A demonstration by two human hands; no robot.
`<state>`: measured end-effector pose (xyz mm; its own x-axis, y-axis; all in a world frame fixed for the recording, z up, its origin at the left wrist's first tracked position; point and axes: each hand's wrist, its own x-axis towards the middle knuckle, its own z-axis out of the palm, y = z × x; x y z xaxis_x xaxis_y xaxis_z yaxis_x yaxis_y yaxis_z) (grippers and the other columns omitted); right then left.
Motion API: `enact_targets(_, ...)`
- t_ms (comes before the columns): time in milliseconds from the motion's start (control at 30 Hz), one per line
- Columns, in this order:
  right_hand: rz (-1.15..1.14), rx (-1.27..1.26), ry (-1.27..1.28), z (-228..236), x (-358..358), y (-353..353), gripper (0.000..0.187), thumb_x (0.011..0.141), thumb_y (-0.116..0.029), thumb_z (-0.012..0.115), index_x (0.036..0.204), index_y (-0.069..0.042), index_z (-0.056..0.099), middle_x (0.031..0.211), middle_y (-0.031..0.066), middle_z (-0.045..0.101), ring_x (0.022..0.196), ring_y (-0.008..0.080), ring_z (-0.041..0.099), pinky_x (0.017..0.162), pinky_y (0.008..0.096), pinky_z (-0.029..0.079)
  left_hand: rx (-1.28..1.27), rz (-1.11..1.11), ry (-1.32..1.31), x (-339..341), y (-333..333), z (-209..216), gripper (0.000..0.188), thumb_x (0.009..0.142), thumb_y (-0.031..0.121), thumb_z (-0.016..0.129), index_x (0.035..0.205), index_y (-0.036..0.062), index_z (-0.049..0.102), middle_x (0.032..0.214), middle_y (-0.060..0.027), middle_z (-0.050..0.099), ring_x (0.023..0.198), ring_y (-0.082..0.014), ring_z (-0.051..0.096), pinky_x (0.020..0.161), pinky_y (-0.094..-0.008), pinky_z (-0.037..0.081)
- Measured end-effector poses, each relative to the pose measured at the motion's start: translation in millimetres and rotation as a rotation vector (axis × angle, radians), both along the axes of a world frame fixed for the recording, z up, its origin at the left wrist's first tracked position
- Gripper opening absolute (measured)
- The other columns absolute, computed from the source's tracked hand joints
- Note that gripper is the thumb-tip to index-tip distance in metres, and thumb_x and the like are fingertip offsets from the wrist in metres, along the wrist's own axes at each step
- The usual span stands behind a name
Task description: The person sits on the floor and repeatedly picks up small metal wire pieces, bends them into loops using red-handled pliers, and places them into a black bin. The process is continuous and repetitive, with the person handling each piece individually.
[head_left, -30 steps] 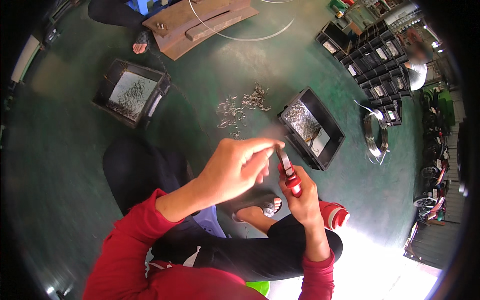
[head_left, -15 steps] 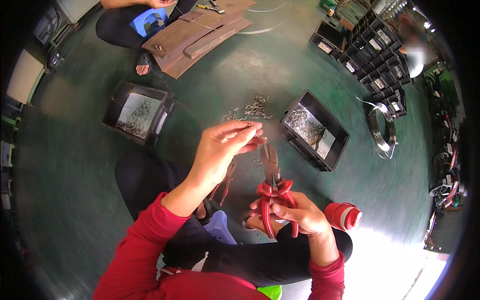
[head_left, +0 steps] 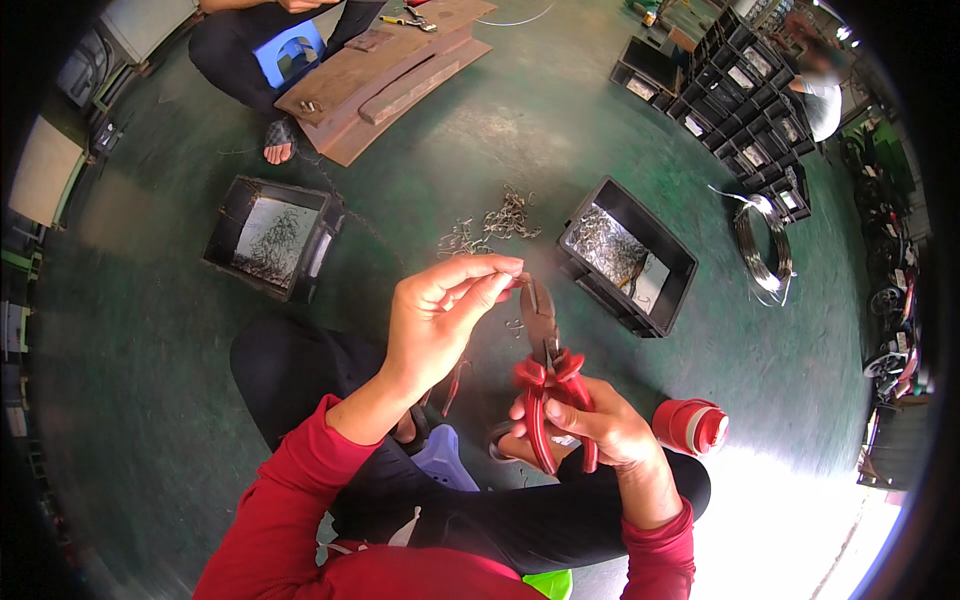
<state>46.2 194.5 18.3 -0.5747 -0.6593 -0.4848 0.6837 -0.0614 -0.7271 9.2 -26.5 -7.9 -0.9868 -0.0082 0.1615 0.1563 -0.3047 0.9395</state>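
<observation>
Green floor point(head_left: 150, 350), blk bin point(head_left: 655, 235) w/ metal bits point(head_left: 600, 238); co-worker point(head_left: 232, 50) cut off up top. R fingers point(head_left: 577, 417) gripping red pliers point(head_left: 541, 320), L fingers point(head_left: 488, 264) pinching prob. wire point(head_left: 520, 274), mostly hidden.

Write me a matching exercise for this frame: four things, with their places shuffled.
1. Large metal pliers with bright red handles
2. Coil of silvery wire
3. Bright blue plastic stool
4. Red-and-white cylindrical container

A. Near the stacked black plastic crates
B. Beside the person's right knee
C. In the right hand
D. By the co-worker's legs

Pairs: 1-C, 2-A, 3-D, 4-B
</observation>
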Motion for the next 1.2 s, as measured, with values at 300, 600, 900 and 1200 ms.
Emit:
enact_targets(300, -0.025, 0.623, 0.593, -2.7, 6.5, 4.7, 0.033, 0.092, -0.007, 0.061, 0.125, -0.002, 0.057, 0.094, 0.0019, 0.062, 0.068, 0.0068, 0.052, 0.062, 0.023, 0.044, -0.034, -0.332, -0.334, -9.5, -25.2, 9.1, 0.031, 0.1, 0.017, 0.052, 0.122, -0.0024, 0.062, 0.096, -0.0113, 0.068, 0.085, -0.0182, 0.067, 0.076, -0.0312, 0.055)
enact_targets(600, -0.053, 0.629, 0.609, -11.5, 7.1, 5.3, 0.034, 0.091, -0.007, 0.061, 0.125, -0.003, 0.058, 0.096, 0.0001, 0.063, 0.069, 0.0064, 0.052, 0.062, 0.0229, 0.044, -0.192, -0.359, -0.315, 2.3, -13.0, 18.2, 0.028, 0.099, 0.01, 0.052, 0.122, -0.0013, 0.063, 0.071, -0.0027, 0.06, 0.061, -0.0088, 0.058, 0.058, -0.0227, 0.047)
enact_targets(900, -0.025, 0.443, 0.531, -13.5, 5.7, 7.3, 0.037, 0.092, -0.003, 0.057, 0.128, 0.0, 0.054, 0.101, 0.0047, 0.064, 0.067, 0.0038, 0.048, 0.059, 0.0201, 0.04, 0.128, -0.54, -0.475, -1.8, -19.9, 8.1, 0.031, 0.102, 0.014, 0.047, 0.127, 0.0002, 0.06, 0.067, 0.0019, 0.049, 0.056, -0.0047, 0.04, 0.051, -0.0216, 0.034)
enact_targets(1200, -0.038, 0.557, 0.494, -15.1, 7.7, 9.8, 0.035, 0.093, -0.004, 0.058, 0.127, 0.001, 0.055, 0.098, 0.0041, 0.063, 0.065, 0.0049, 0.049, 0.057, 0.0208, 0.04, -0.277, -0.37, -0.219, 4.8, -8.0, -0.2, 0.034, 0.1, 0.012, 0.052, 0.133, 0.0028, 0.056, 0.079, -0.0033, 0.064, 0.064, -0.0095, 0.058, 0.061, -0.0235, 0.048)
